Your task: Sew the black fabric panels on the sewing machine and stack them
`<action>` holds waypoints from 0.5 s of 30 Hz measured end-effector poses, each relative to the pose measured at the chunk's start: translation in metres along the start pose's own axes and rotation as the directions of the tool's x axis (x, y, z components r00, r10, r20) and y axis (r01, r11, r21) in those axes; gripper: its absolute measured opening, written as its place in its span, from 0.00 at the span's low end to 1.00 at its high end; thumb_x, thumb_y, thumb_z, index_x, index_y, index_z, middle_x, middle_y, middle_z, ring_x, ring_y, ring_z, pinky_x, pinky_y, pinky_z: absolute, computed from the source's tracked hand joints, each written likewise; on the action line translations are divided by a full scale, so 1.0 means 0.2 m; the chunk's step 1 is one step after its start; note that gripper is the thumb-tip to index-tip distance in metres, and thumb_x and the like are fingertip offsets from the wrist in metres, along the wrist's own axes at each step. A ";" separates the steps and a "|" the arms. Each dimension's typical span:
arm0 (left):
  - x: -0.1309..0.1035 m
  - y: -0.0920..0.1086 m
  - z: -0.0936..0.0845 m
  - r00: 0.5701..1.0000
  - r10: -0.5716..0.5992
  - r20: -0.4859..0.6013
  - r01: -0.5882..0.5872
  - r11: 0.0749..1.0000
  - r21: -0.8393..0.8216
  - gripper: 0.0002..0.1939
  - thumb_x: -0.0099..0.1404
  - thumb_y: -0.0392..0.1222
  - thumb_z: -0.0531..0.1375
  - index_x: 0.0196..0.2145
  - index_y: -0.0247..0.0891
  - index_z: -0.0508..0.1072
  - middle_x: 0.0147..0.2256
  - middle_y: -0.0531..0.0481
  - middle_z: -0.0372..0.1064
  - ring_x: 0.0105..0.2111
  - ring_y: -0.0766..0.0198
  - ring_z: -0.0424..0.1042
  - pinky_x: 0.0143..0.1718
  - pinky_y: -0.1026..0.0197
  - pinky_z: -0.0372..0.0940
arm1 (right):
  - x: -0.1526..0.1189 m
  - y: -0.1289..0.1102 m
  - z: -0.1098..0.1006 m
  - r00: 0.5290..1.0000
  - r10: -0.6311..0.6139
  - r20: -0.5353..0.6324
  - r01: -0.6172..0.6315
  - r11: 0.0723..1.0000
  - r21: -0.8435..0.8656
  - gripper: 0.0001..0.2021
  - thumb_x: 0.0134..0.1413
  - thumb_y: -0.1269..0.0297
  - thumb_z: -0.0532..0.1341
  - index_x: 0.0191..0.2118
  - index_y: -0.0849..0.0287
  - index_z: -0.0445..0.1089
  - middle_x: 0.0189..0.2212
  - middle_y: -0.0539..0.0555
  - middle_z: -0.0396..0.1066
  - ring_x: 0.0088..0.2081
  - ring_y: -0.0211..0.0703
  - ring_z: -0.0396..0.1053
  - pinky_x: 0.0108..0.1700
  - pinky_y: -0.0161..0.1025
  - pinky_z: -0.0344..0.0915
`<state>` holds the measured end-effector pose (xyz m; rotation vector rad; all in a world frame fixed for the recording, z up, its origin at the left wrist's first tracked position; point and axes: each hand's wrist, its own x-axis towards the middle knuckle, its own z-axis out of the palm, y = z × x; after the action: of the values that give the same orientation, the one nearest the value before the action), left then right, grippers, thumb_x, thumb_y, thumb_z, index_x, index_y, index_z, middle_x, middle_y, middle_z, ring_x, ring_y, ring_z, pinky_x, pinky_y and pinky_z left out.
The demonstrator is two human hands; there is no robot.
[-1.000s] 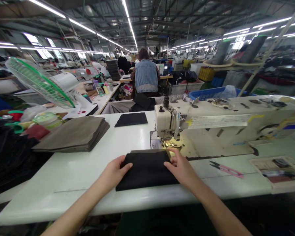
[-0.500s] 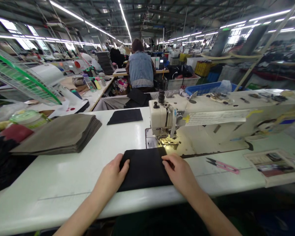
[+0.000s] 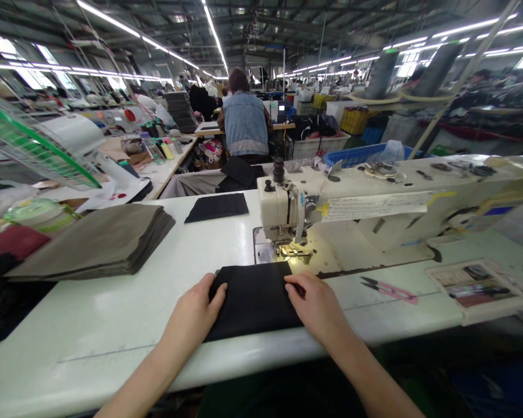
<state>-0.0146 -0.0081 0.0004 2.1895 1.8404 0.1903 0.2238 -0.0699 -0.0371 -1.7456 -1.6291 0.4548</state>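
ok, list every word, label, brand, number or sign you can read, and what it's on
No text is legible.
Paper strip on the sewing machine: lines of writing, too small and blurred to read.
Blue display at the machine's right end: nothing readable.
Green-lidded tub: green marks on its side, too blurred to tell if they're letters.
Table: faint marks along a line, no numbers readable.
Black cloth: no text visible.

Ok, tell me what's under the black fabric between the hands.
The pale tabletop shows around the black fabric, with the left hand and right hand at its sides. Whatever lies directly beneath, including any further layers, is covered and cannot be seen.
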 end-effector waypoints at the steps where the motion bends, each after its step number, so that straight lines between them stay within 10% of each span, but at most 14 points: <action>1: 0.00 0.00 0.00 1.000 0.000 -0.006 0.000 1.000 -0.001 0.11 0.69 0.50 0.50 0.33 0.42 0.65 0.28 0.46 0.74 0.32 0.49 0.76 0.33 0.56 0.63 | 0.00 0.00 0.00 1.000 0.000 -0.001 0.000 1.000 -0.001 0.09 0.59 0.70 0.59 0.40 0.57 0.77 0.35 0.53 0.76 0.37 0.45 0.75 0.44 0.42 0.70; 15: 0.02 -0.01 0.00 1.000 -0.016 0.008 0.016 0.999 -0.048 0.12 0.70 0.50 0.52 0.37 0.40 0.67 0.32 0.44 0.76 0.34 0.49 0.76 0.35 0.56 0.63 | 0.01 -0.02 0.00 1.000 -0.023 0.011 0.024 0.993 -0.112 0.08 0.60 0.70 0.59 0.40 0.57 0.76 0.35 0.55 0.75 0.39 0.48 0.75 0.44 0.43 0.70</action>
<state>-0.0156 -0.0045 0.0005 2.1398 1.8296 0.2211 0.2218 -0.0685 -0.0347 -1.8070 -1.7094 0.3675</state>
